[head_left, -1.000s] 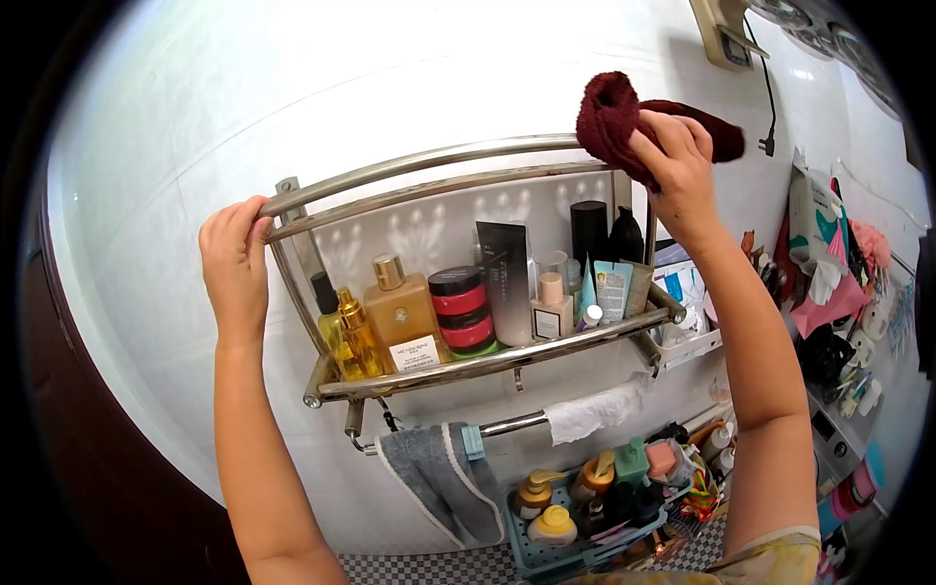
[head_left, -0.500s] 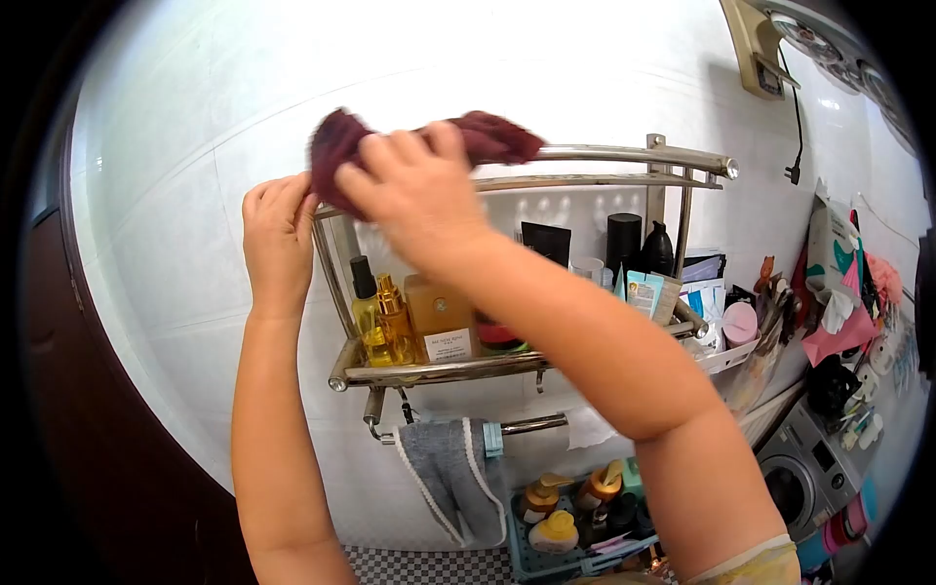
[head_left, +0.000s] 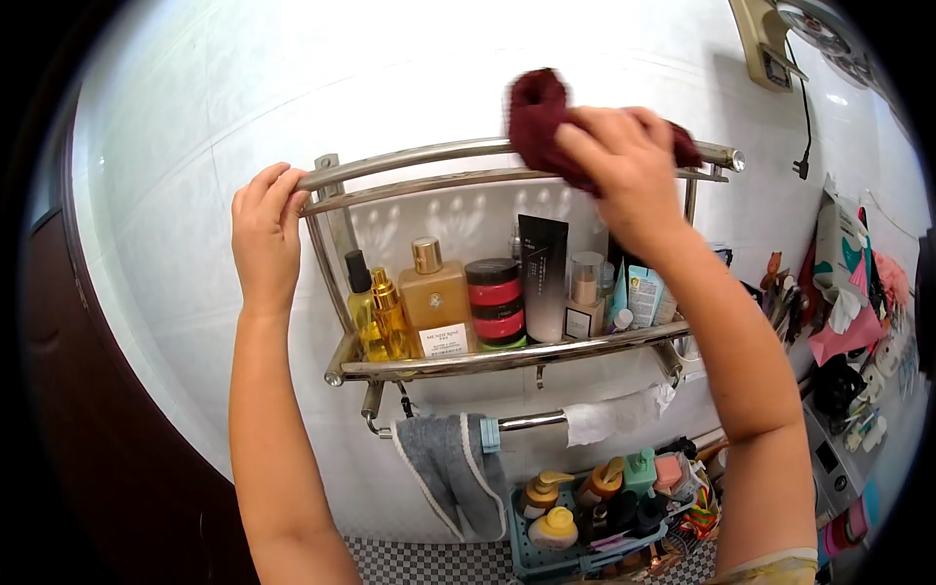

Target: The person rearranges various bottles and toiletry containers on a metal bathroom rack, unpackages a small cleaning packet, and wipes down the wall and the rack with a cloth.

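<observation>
Head view: raised high, the left hand (head_left: pixel 261 234) pinched the rack (head_left: pixel 419 157) at its end, the right hand (head_left: pixel 629 175) clutched a dark-red cloth (head_left: pixel 538 127); bottles (head_left: pixel 436 300) stood below those fingers, white wall (head_left: pixel 390 78) behind.

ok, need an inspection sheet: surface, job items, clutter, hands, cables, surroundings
Surface: metal rack on a white wall; bottles, jar and tube stand on its lower level
Job items: dark red cloth at the upper rail, right of its middle
Clutter: crowded basket below; towel on the lower bar
Hands: left hand grips the rail's left end; right hand grips the cloth
Cables: black cord, plug hanging loose
Surroundings: dark door left, washer right
</observation>
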Demonstrator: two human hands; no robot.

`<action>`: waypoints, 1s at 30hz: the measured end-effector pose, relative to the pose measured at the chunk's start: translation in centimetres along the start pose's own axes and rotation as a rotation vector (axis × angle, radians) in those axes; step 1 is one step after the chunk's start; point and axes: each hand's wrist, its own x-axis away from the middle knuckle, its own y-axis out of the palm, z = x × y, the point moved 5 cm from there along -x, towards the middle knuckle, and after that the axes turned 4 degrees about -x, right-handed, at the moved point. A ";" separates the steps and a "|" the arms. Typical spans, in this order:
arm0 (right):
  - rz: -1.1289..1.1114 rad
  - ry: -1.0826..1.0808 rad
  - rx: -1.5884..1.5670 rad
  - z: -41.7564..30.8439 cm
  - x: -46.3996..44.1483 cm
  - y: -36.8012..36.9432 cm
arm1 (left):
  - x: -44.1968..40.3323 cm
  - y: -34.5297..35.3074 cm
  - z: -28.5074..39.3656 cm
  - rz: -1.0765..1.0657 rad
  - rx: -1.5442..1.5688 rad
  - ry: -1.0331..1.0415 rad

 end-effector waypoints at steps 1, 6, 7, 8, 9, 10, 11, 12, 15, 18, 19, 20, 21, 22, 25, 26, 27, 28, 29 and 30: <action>-0.011 0.011 0.034 1.3 0.8 -0.8 | 0.0 0.0 0.0 0.000 -0.002 0.012; -0.034 0.048 0.200 5.6 3.9 -4.2 | -0.1 -0.2 0.1 0.007 0.049 0.012; -0.031 0.042 0.199 5.4 3.7 -4.1 | -0.2 -0.2 0.2 0.013 0.073 0.008; -0.032 0.044 0.192 5.2 3.6 -3.9 | -0.2 -0.3 0.1 0.018 0.071 0.004; -0.032 0.046 0.185 4.9 3.3 -3.8 | -0.2 -0.2 -0.1 0.012 0.067 0.012; -0.017 0.044 0.179 4.2 2.9 -3.4 | -0.2 -0.2 -0.1 0.006 0.065 0.018; -0.024 0.046 0.142 3.2 2.3 -2.9 | -0.2 -0.4 -0.2 0.011 0.065 0.014; -0.030 0.049 0.109 2.1 1.5 -2.3 | -0.2 -0.4 -0.2 -0.010 0.058 0.004; -0.076 0.010 -0.044 -1.7 -1.5 0.2 | -0.3 -0.3 -0.1 -0.024 0.049 0.001; -0.225 -0.009 -0.246 -4.4 -4.9 2.4 | -0.2 -0.3 0.0 -0.012 0.058 0.006; -0.256 0.013 -0.339 -4.4 -6.1 2.8 | -0.2 -0.3 -0.1 -0.008 0.071 0.002; -0.341 0.065 -0.426 -4.1 -7.0 2.9 | -0.3 -0.3 -0.2 -0.001 0.072 0.003; -0.265 0.170 -0.539 -2.6 -7.9 3.9 | -0.2 -0.3 -0.1 0.007 0.082 0.005; -0.191 0.273 -0.654 -1.6 -9.1 4.4 | -0.1 -0.4 0.0 0.014 0.090 0.005; -0.125 0.759 -1.006 2.0 -11.1 4.9 | 0.0 -0.4 0.0 0.041 0.076 0.006; -0.075 0.770 -0.996 3.2 -11.9 5.5 | 0.0 -0.5 0.1 0.043 0.077 0.008; -0.093 0.889 -0.976 4.0 -12.6 6.5 | 0.0 -0.4 0.1 0.045 0.078 -0.009; -0.111 1.008 -0.952 4.7 -13.3 7.4 | 0.0 -0.4 0.1 0.047 0.069 -0.004; -0.149 1.038 -0.881 5.4 -13.9 8.7 | 0.0 -0.4 0.1 0.055 0.067 -0.002; -0.154 1.027 -0.884 4.8 -14.2 9.6 | 0.1 -0.5 0.1 0.063 0.066 -0.001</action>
